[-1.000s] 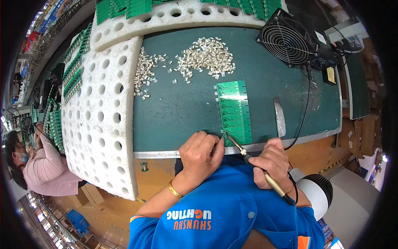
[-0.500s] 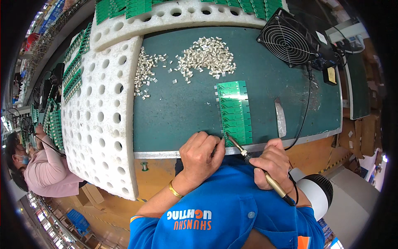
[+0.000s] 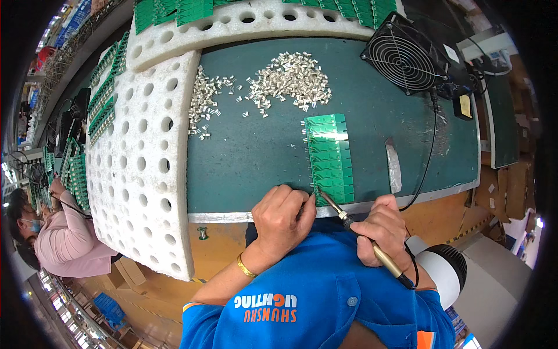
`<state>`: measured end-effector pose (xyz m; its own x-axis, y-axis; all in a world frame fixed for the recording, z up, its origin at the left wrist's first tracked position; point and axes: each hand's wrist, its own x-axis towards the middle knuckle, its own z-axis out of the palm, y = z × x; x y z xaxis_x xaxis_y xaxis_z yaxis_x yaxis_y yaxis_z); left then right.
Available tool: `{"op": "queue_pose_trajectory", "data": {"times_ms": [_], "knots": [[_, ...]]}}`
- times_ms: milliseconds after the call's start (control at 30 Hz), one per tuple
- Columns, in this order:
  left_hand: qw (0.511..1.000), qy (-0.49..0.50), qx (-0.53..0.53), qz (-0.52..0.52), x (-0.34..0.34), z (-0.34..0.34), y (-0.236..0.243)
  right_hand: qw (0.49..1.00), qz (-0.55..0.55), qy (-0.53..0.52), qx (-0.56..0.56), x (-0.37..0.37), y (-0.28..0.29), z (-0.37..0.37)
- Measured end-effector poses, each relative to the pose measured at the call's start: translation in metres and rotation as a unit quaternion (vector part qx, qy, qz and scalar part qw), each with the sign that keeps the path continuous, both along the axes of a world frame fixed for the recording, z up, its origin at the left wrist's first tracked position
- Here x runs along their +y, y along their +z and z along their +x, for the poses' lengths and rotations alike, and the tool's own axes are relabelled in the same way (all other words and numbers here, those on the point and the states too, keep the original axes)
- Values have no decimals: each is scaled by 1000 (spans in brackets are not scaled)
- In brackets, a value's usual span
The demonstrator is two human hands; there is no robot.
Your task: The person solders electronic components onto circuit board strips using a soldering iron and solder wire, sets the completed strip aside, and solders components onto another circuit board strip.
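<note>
Gripping one soldering iron [image 3: 386, 259], the right hand [image 3: 381, 229] holds its tip at one green circuit-board panel [image 3: 329, 154], centre frame; the left hand [image 3: 281, 216] bunches its fingers alongside, any pinch hidden. Beyond: two connector heaps [image 3: 290, 78], one black fan [image 3: 401, 59] and, upper left, two foam slabs [image 3: 131, 174] bearing green boards [image 3: 196, 10].

The person wears a blue shirt [image 3: 314, 273] with short sleeves [image 3: 433, 314]. It has orange and white letters [image 3: 270, 314] and a round, pale button [image 3: 352, 301]. The left sleeve [image 3: 200, 323] ends in orange and white. A gold bracelet [image 3: 244, 265] goes round the left wrist [image 3: 254, 256]. The left hand [image 3: 282, 216] and right hand [image 3: 381, 230] are bare.
</note>
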<state>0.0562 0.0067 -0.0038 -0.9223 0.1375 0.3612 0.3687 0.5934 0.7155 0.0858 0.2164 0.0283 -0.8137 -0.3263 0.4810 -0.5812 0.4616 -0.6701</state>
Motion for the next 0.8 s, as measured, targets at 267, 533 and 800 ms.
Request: {"op": "queue_pose_trajectory", "data": {"times_ms": [267,533,800], "knots": [[1000,0,4,2,-1,0,-1,1000,5,-3,-1,3,3,2],[1000,3,5,4,0,1,-2,1000,-4,-18,6,1,0,3],[1000,4,7,6,-1,1,-2,1000,-15,-10,3,2,2,1]]}}
